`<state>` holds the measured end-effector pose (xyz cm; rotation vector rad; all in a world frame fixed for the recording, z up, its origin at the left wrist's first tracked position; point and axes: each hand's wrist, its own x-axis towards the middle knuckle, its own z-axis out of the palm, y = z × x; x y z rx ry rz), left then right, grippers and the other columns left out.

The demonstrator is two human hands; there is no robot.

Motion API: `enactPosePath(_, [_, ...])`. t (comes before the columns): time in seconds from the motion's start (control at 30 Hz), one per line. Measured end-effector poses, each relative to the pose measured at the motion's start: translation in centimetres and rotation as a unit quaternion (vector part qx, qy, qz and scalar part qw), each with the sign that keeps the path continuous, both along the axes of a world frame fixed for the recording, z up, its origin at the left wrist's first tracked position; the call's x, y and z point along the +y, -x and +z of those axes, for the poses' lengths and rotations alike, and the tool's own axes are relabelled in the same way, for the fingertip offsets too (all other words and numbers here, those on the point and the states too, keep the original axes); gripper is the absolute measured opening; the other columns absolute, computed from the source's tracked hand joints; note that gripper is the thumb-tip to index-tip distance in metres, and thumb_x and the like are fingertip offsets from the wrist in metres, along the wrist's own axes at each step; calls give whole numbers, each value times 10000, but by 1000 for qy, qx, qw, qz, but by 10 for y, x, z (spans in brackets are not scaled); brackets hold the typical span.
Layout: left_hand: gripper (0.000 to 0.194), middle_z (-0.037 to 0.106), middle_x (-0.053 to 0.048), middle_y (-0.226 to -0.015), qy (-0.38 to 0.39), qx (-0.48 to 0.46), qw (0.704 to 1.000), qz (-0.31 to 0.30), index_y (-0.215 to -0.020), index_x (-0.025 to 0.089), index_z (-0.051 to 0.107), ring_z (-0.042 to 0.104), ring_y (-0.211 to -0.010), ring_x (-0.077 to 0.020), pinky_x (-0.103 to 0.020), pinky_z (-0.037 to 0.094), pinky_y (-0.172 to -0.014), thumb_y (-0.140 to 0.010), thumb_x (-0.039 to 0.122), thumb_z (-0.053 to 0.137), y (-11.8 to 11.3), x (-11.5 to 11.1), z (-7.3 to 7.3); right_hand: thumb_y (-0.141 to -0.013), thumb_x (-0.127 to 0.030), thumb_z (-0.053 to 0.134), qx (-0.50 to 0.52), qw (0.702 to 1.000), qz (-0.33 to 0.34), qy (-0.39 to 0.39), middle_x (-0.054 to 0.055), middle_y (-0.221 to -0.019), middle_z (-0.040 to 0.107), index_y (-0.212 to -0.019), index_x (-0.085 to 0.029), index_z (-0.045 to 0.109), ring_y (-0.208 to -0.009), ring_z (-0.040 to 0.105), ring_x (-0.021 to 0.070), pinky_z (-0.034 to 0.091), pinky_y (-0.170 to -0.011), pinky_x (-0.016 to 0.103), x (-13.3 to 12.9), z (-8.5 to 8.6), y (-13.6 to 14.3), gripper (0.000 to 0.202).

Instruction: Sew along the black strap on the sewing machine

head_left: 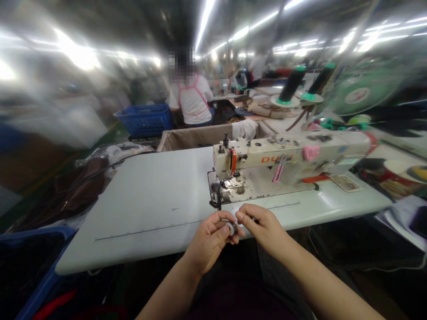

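Note:
My left hand [213,238] is closed around a small round metal bobbin [231,228], held just over the front edge of the sewing machine table [147,200]. Close beside it, my right hand [258,222] pinches thumb and forefinger together. What lies in that pinch is too small to make out; a small dark bit shows by its curled fingers. Behind both hands stands an industrial sewing machine [253,158], its needle area and worn metal plate [247,189] facing me. A ruler strip [147,231] runs along the table in front.
Pink-handled snips [278,172] hang at the machine's arm. Two black thread cones [291,86] stand behind it, near a green fan [360,93]. A person in a white shirt [196,100] sits ahead beside a blue basket [145,120]. Brown material [83,186] is heaped at left.

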<state>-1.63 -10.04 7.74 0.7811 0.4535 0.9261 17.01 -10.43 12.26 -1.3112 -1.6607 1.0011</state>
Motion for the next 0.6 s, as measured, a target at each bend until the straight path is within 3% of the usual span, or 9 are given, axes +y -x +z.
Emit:
enactPosePath(0.17, [551,762,-86,-891,-27,11,1000,12,-1057,165,817,630,-768,-166,-295,470,-750,-720,577,958,2,0,-6,-989,-495,542,106,988,-16,107,-52,-670,466,-967,-239,679,-605,432,171,344,-595,313,-2,-6,-9,292])
enactPosePath(0.3, [518,734,-72,-806,-83,12,996,1,-932,199,839,627,-797,-201,-322,462,-774,-668,626,965,2,1,-6,-903,-434,686,118,982,-40,141,-32,-780,612,-1052,-235,654,-615,501,155,395,-593,297,0,-22,-10,251])
enactPosePath(0.43, [458,712,-60,-755,-126,0,992,17,-873,277,838,639,-1094,-302,-406,475,-963,-656,664,951,3,-3,-5,-876,-405,752,101,982,-50,155,-43,-682,652,-962,-254,587,-582,570,169,418,-567,287,0,-34,-4,240])
enactPosePath(0.5, [476,703,-60,-692,-124,2,992,4,-839,299,832,635,-1170,-332,-446,464,-1021,-627,712,938,7,-6,-8,-877,-410,771,89,986,-34,139,-42,-661,652,-889,-255,590,-582,569,169,412,-563,283,1,-31,-3,239])
enactPosePath(0.6, [561,683,-70,-595,-118,12,988,-100,-775,276,827,710,-939,-313,-409,521,-863,-560,788,904,18,-9,-16,-827,-363,846,31,998,-32,34,-21,-736,653,-819,-237,674,-692,570,178,430,-643,294,8,-13,-13,213])
